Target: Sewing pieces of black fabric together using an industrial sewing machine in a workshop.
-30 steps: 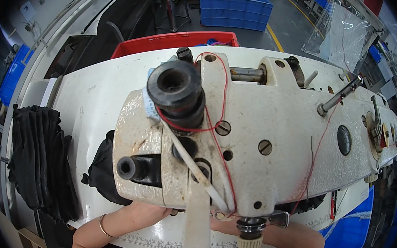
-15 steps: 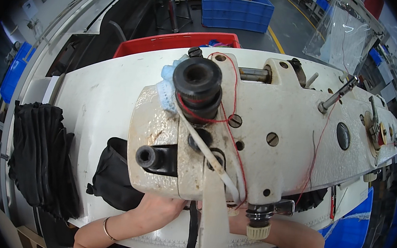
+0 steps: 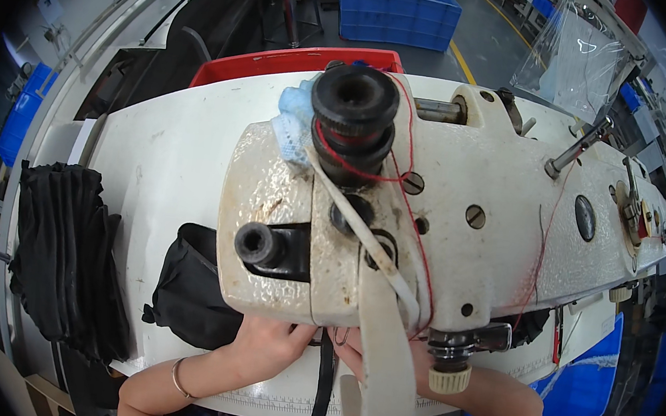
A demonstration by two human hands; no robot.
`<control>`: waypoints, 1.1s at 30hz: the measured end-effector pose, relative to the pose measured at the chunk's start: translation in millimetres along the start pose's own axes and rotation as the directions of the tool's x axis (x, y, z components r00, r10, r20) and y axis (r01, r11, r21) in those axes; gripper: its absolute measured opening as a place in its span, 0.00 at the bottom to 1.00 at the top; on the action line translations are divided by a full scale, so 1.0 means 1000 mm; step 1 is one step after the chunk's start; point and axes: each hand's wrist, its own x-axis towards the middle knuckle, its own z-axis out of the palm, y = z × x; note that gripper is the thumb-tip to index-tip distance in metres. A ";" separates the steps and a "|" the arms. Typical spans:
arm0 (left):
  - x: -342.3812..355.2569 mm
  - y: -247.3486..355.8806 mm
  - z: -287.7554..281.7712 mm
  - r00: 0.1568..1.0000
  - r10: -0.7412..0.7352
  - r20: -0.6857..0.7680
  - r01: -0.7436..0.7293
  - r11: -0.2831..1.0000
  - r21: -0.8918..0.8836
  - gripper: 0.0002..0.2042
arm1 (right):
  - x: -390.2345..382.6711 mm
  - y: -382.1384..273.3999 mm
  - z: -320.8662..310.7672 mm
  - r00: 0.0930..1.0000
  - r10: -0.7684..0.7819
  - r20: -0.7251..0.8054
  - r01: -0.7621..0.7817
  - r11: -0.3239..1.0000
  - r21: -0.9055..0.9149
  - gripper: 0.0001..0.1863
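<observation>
A white sewing machine head (image 3: pixel 492 223) with red thread, a light blue rag (image 3: pixel 289 123) and a white lever (image 3: pixel 384 381) fills the centre. My left hand (image 3: pixel 267 348) is below its left end, fingers curled beside a hanging black strap (image 3: pixel 321 395); what they hold is hidden by the machine. My right hand (image 3: pixel 349 355) is partly behind the lever, its bent fingers just right of the strap, their tips hidden. A loose black fabric piece (image 3: pixel 188 294) lies left of the machine head.
The white table (image 3: pixel 163 143) holds a pile of black fabric pieces (image 3: pixel 64 254) at left. A red bin (image 3: pixel 259 60) stands behind it, a blue crate (image 3: pixel 395 17) beyond. A blue bin (image 3: pixel 588 385) is at lower right, a clear plastic sheet (image 3: pixel 559 61) at upper right.
The view has shifted, putting the machine higher and further right. The black strap has come into view between my hands, and more of both hands now shows below the machine.
</observation>
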 end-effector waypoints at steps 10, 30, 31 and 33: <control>0.014 -0.018 0.008 0.974 0.227 0.024 -0.228 0.969 0.095 0.15 | 0.005 0.045 -0.008 0.759 -0.587 0.280 0.474 0.205 -0.856 0.15; 0.006 -0.025 -0.003 0.986 0.116 0.119 -0.122 0.992 0.041 0.13 | 0.005 -0.036 -0.019 0.843 -0.170 0.511 0.463 -0.254 -0.849 0.19; 0.002 -0.032 0.008 0.980 0.196 0.034 -0.199 0.970 0.137 0.12 | 0.006 -0.038 -0.020 0.779 -0.160 0.606 0.469 -0.493 -0.733 0.22; 0.006 -0.030 0.004 0.985 0.162 0.063 -0.168 0.981 0.101 0.12 | 0.004 -0.038 -0.019 0.829 -0.041 0.558 0.471 -0.489 -0.734 0.19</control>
